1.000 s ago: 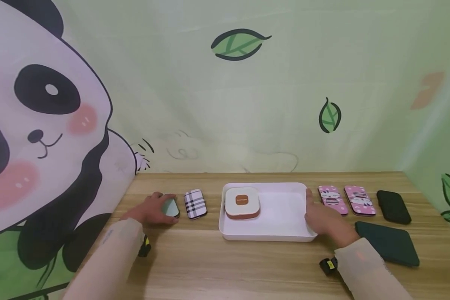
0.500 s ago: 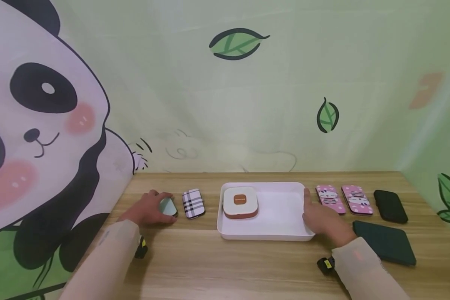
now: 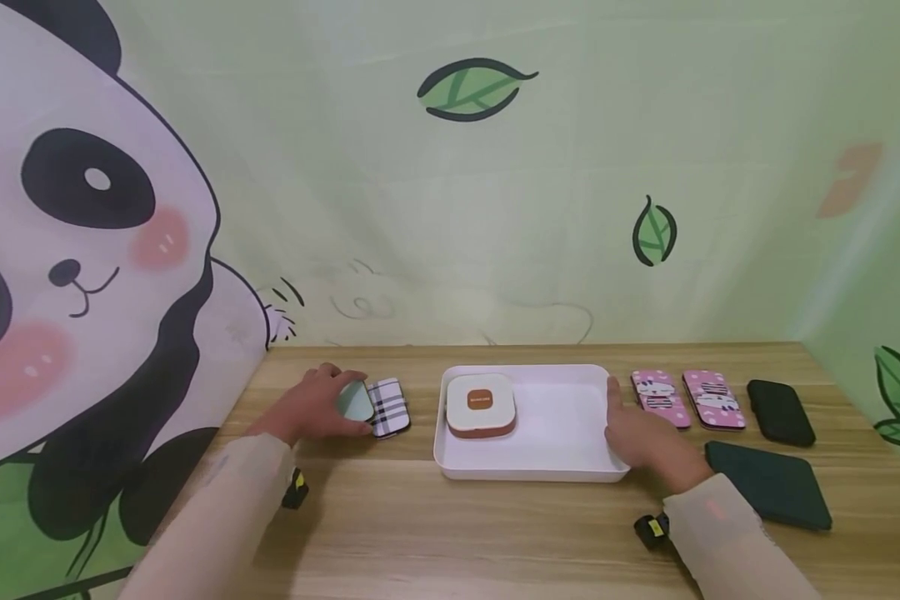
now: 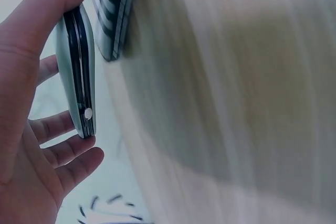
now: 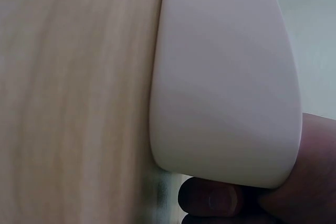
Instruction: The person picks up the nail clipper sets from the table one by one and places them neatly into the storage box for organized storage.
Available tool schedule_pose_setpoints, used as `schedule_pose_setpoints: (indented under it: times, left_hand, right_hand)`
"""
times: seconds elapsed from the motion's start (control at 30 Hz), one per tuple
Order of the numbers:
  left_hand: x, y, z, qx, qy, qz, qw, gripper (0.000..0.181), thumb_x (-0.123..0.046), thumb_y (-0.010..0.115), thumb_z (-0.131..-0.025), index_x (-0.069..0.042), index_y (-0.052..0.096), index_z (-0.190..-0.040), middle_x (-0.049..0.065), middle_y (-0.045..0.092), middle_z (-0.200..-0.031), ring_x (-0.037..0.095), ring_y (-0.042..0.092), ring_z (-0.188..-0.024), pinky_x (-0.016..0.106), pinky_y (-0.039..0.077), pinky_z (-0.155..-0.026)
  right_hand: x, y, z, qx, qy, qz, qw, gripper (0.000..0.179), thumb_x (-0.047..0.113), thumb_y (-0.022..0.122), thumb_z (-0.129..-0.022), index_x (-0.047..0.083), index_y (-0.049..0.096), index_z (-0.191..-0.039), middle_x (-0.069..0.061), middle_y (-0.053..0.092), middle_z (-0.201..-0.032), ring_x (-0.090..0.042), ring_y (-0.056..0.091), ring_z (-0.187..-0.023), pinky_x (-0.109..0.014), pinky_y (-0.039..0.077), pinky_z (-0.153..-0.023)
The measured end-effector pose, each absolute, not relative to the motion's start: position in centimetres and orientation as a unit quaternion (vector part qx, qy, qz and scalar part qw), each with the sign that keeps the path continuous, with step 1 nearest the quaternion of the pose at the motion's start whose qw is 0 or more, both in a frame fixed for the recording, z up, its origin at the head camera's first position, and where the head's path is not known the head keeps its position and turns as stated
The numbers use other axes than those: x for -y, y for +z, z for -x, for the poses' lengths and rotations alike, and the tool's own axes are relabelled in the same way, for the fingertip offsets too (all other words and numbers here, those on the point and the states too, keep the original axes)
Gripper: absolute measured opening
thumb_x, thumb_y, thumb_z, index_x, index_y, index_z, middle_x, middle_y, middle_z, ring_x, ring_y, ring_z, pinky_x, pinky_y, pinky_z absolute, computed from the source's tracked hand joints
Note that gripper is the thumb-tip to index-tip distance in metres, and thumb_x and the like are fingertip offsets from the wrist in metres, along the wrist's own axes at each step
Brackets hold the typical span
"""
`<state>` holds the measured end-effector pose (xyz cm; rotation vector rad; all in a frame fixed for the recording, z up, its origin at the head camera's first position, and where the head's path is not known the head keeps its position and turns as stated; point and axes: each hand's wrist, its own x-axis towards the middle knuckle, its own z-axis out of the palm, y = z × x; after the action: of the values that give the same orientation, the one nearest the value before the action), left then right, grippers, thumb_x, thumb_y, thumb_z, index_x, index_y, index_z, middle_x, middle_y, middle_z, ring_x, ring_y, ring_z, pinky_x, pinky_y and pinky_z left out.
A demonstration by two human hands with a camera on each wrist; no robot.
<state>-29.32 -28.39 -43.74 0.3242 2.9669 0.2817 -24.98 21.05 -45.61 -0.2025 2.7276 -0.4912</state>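
My left hand point(image 3: 311, 407) holds a small pale green clasp case point(image 3: 355, 402) by its edges, thumb on the near side and fingers on the far side. In the left wrist view, the case point(image 4: 77, 72) shows a dark seam and a small round button. It overlaps the left edge of a black-and-white plaid case point(image 3: 390, 407) in the head view. My right hand point(image 3: 645, 437) grips the right end of a white tray point(image 3: 562, 462), thumb at the rim. A cream and brown rounded square box point(image 3: 482, 404) sits in the tray's left part.
Right of the tray lie two pink patterned cases point(image 3: 660, 400), a black case point(image 3: 781, 412) and a dark green flat case point(image 3: 768, 485), partly behind the right sleeve. Behind the wooden table point(image 3: 450, 542) hangs a green cloth backdrop point(image 3: 390, 192) with a printed panda.
My left hand has moved right with the pale green case, which now covers part of the plaid case. The right hand stays at the tray's end.
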Motion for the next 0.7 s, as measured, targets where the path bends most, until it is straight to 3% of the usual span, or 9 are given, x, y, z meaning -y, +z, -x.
schedule_pose_setpoints:
  times: [0.2, 0.43, 0.7]
  left_hand:
    - [26.0, -42.6, 29.2, -0.985, 0.088, -0.134, 0.057, 0.095, -0.071, 0.079, -0.067, -0.031, 0.048, -0.148, 0.015, 0.045, -0.144, 0.033, 0.045, -0.121, 0.053, 0.049, -0.090]
    - [23.6, -41.9, 29.4, -0.984, 0.079, -0.152, 0.044, 0.091, -0.069, 0.078, -0.069, -0.034, 0.048, -0.148, 0.014, 0.045, -0.145, 0.033, 0.047, -0.119, 0.053, 0.050, -0.089]
    - [21.0, -41.4, 29.5, -0.981, 0.070, -0.181, 0.029, 0.087, -0.068, 0.079, -0.069, -0.036, 0.049, -0.145, 0.011, 0.047, -0.140, 0.030, 0.051, -0.113, 0.048, 0.052, -0.087]
  right_hand:
    - [-21.1, -45.5, 24.9, -0.966, -0.176, 0.074, 0.177, 0.079, 0.021, 0.040, -0.105, -0.005, -0.015, -0.155, -0.021, 0.064, -0.112, -0.022, 0.060, -0.078, -0.037, 0.048, -0.068]
    - [-21.1, -45.3, 24.8, -0.962, -0.189, 0.062, 0.185, 0.079, 0.023, 0.039, -0.106, -0.001, -0.018, -0.156, -0.013, 0.062, -0.094, -0.022, 0.057, -0.070, -0.035, 0.046, -0.062]
    - [-21.0, -45.4, 24.8, -0.962, -0.187, 0.067, 0.186, 0.079, 0.022, 0.039, -0.105, -0.003, -0.017, -0.155, -0.013, 0.062, -0.094, -0.022, 0.057, -0.070, -0.035, 0.046, -0.062]
